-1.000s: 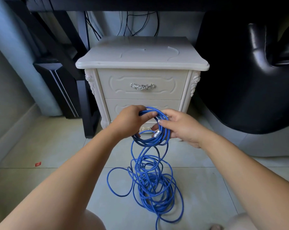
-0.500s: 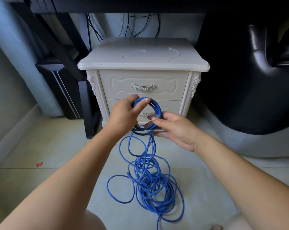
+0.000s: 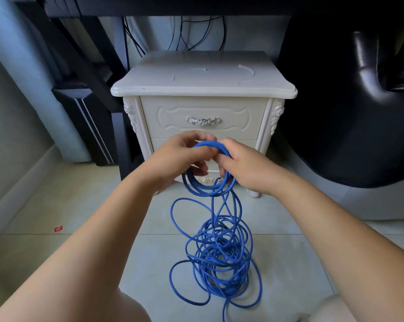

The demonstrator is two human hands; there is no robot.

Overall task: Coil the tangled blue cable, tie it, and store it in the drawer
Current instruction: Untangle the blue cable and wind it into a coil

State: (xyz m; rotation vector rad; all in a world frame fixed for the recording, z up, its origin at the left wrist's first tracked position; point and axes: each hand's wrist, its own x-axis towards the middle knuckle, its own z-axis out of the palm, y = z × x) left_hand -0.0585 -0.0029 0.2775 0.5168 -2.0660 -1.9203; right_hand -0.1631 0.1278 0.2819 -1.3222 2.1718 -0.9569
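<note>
1. The tiled floor (image 3: 57, 205) fills the lower part of the view, and pale walls meet it at the left.
2. A large black padded shape (image 3: 347, 112), glossy like leather, fills the right side. It stands just beside the nightstand.
3. The white nightstand (image 3: 203, 77) stands in the middle under a dark frame, with thin black wires (image 3: 196, 31) hanging behind it. Both the upper drawer (image 3: 173, 117) and the lower drawer (image 3: 242, 145) are closed.
4. Most of the blue cable (image 3: 219, 252) lies in a loose, tangled heap on the floor in front of the nightstand, between the person's forearms. Several strands rise from the heap to a small round coil (image 3: 208, 191) held in the air in front of the lower drawer.
5. The left hand (image 3: 173, 159) grips the coil on its left side, with the fingers curled round the bundled loops and the thumb across the top.
6. The right hand (image 3: 245, 166) holds the coil on its right side, with the fingers closed round the strands. The two hands almost touch at the top of the loop.
7. An ornate silver handle (image 3: 203, 121) sits in the middle of the upper drawer front, above the hands.
8. A small red scrap (image 3: 58, 228) lies on the floor at the left, well apart from the cable.
</note>
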